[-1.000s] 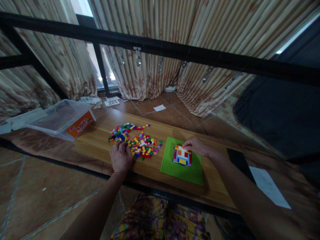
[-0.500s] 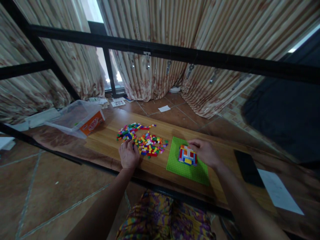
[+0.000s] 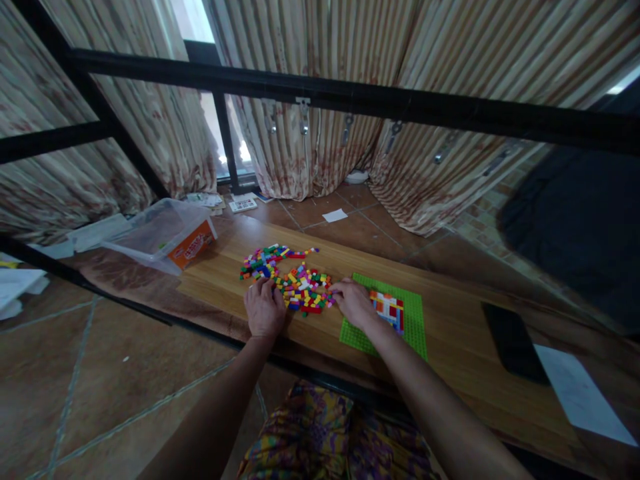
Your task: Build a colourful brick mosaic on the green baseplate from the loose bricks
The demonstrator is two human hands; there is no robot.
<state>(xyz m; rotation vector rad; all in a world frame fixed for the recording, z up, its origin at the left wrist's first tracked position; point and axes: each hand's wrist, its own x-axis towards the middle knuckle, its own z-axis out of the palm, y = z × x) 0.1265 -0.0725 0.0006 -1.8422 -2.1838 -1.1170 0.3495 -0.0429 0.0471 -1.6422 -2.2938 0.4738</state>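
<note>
A heap of small coloured toy bricks [image 3: 305, 283] is spread over the wooden board. My left hand [image 3: 265, 310] rests at the heap's near left edge, fingers curled down onto the bricks; what lies under the fingertips is hidden. My right hand [image 3: 354, 303] reaches across the green baseplate [image 3: 414, 333] to the heap's right edge, its thumb and fingers brought together at the bricks. Any brick between them is too small to make out. On the baseplate sits a flat, multicoloured brick build [image 3: 389, 308], partly covered by my right hand and forearm.
A clear plastic box [image 3: 165, 230] with an orange label stands at the board's left end. To the right lie a black flat object [image 3: 515, 343] and a white sheet [image 3: 583, 393]. A black metal bar [image 3: 320, 100] crosses in front of the curtains.
My right hand has moved left from the brick build to the right edge of the heap. My left hand stays at the heap. The whole view has shifted slightly.
</note>
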